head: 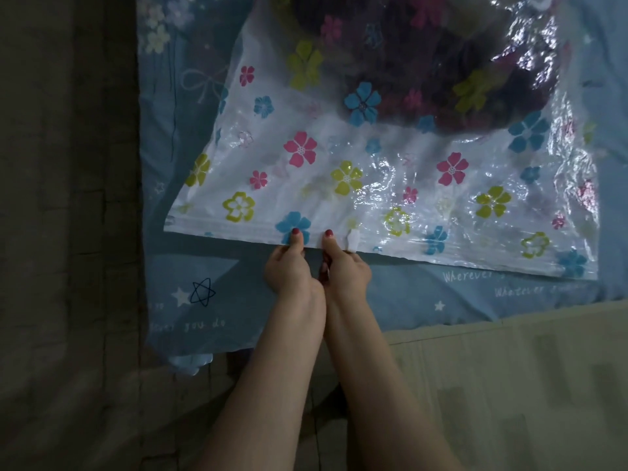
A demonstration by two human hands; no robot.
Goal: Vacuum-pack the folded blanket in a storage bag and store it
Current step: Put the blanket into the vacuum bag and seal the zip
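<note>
At 6 o'clock of the storage bag (356,185), on its near zip edge, we have both hands side by side, nearly touching. Our left hand (289,270) pinches the edge with the thumb on top, resting on a blue flower print, the other fingers curled under the plastic. Our right hand (345,266) pinches the same edge just beside it, thumb on top, fingers tucked below and mostly hidden. A small white slider clip (353,240) sits on the zip strip, touching the right hand at its 1 o'clock. We cannot tell whether the strip is sealed along its length. The bag is clear plastic with pink, blue and yellow-green flowers, and it lies flat on a blue bedsheet (204,283) printed with stars and white lettering. The folded blanket (424,69) is inside the bag, a dark bulky mass at 12 to 1 o'clock, well apart from our hands; its pattern is too dim to read. The plastic near the zip lies flat and wrinkled, with glare at 3 o'clock. A round fitting (540,0) shows at the top edge of the view, cut off, so we cannot tell what it is. Pale floor (509,385) sits at 5 o'clock, and a darker surface (68,232) runs down the 9 o'clock side.
</note>
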